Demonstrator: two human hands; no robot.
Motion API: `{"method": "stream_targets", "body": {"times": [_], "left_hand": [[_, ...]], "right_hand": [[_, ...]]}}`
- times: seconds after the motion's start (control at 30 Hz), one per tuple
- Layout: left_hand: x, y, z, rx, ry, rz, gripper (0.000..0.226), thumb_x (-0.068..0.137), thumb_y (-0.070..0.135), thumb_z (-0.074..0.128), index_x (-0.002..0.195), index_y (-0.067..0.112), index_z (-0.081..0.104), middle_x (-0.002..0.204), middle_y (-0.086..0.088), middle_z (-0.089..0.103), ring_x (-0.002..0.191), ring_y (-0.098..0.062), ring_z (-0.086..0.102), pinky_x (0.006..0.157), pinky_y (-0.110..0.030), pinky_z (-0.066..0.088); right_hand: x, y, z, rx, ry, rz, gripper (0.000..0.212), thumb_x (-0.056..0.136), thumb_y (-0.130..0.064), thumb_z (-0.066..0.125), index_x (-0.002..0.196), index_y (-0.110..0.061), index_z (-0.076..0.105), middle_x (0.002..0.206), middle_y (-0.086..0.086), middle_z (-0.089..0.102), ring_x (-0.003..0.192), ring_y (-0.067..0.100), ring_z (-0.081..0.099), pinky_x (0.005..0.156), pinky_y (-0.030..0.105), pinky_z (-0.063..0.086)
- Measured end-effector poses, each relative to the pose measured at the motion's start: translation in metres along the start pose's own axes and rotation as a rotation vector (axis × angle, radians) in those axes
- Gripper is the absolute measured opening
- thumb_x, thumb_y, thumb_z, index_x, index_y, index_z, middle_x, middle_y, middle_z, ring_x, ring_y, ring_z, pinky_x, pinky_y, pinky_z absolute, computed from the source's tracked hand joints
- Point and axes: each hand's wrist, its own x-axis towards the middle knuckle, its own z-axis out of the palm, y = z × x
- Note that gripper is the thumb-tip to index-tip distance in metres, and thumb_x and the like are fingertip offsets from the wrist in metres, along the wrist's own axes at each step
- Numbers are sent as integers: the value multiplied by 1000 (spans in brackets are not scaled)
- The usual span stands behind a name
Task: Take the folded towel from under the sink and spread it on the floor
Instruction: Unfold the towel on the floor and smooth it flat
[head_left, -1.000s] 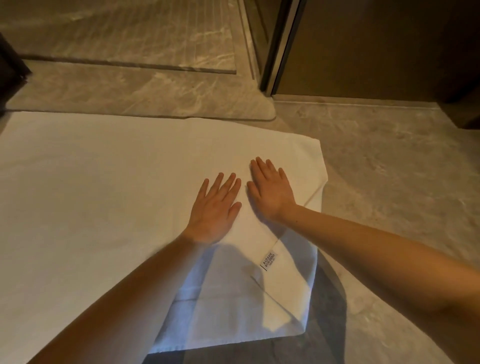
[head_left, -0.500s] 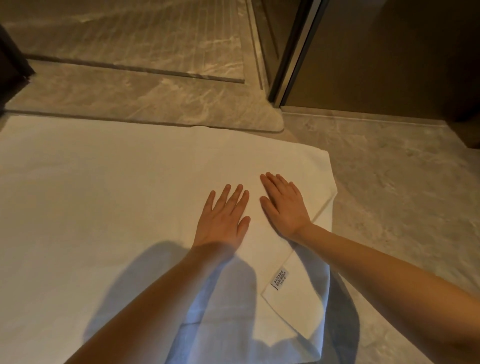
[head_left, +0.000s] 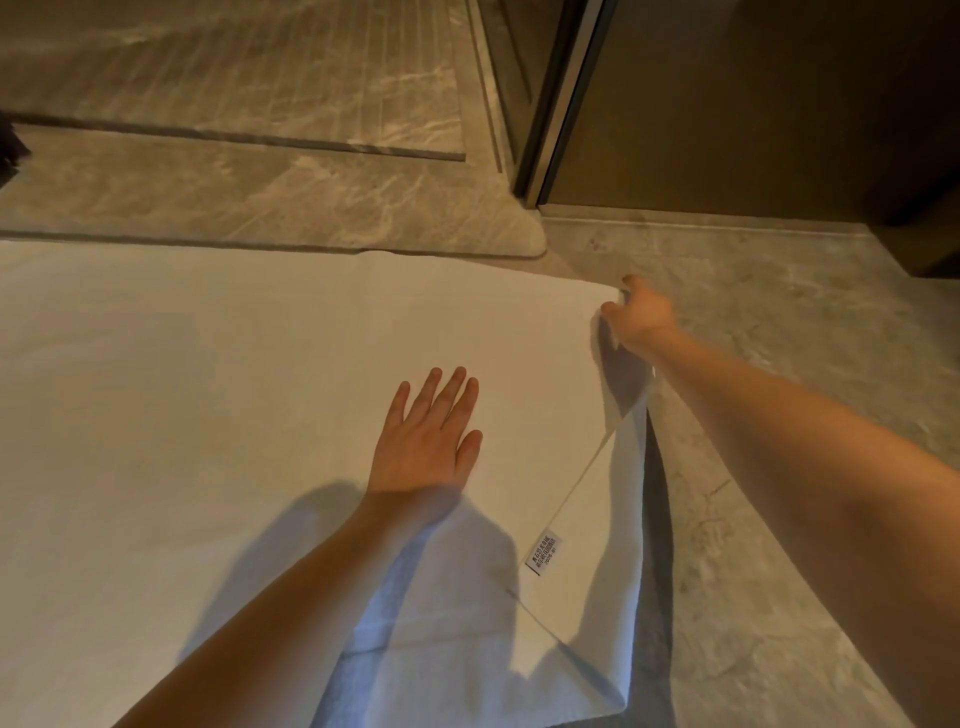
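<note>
A large white towel (head_left: 208, 415) lies spread over the marble floor and fills the left and middle of the head view. Its right end is folded back over itself, and a small printed label (head_left: 543, 555) shows on the fold. My left hand (head_left: 426, 436) lies flat on the towel, fingers straight and slightly spread. My right hand (head_left: 639, 314) pinches the towel's far right corner, lifting that edge a little off the floor.
A raised marble threshold (head_left: 270, 202) with a rounded corner runs along the towel's far edge. A dark metal door frame (head_left: 558, 98) and a brown wall panel (head_left: 753, 104) stand at the back right. Grey marble floor (head_left: 779, 374) stretches to the right.
My right hand left its flat place beside the left hand, moved out to the far right corner and took hold of it. My left hand stayed flat on the towel.
</note>
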Motion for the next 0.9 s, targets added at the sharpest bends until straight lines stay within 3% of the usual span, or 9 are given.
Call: {"method": "stream_targets", "body": {"times": [0.23,0.37,0.5,0.67,0.73,0.8,0.9], "left_hand": [[0,0,0,5,7,3,63,97,45,13,156,24,19,164,5,16,151,-19,8,122,-43,2],[-1,1,-2,-7,13,5,64,96,45,13,155,23,22,163,4,19,151,-19,11,122,-44,5],[-1,1,-3,-5,13,5,64,96,45,13,155,23,21,163,4,19,151,-20,11,122,-43,4],[-1,1,-2,-5,18,2,62,97,44,17,155,23,23,163,4,20,151,-20,13,122,-44,6],[-1,1,-1,-4,16,3,61,98,44,19,155,23,22,163,4,20,151,-20,13,122,-44,5],[0,1,-1,-1,14,4,61,98,44,18,155,23,22,163,4,20,151,-20,13,122,-44,5],[0,0,-1,3,15,4,62,97,44,17,155,22,23,162,3,21,150,-21,14,121,-44,6]], "right_hand": [[4,-12,-3,270,-10,-30,39,97,-3,47,136,-5,54,140,12,54,132,29,47,110,36,38],[0,-7,-6,366,-49,-39,51,94,7,48,142,-10,48,147,8,48,138,28,40,109,38,39],[-6,-5,-9,436,-83,-69,58,93,4,55,144,-20,46,153,4,39,141,28,35,100,32,43],[-19,-2,-10,393,-95,-323,50,95,4,50,140,-19,53,160,2,26,146,24,24,103,22,31],[-29,-1,-8,277,-73,-506,49,95,7,45,138,-14,54,156,3,32,143,24,29,109,25,29],[-37,1,-1,-39,-70,-732,54,92,10,45,140,-15,52,153,2,37,139,26,34,113,35,29],[-42,2,3,-363,-89,-945,58,90,6,51,142,-19,49,152,0,42,130,29,43,108,43,37]]}}
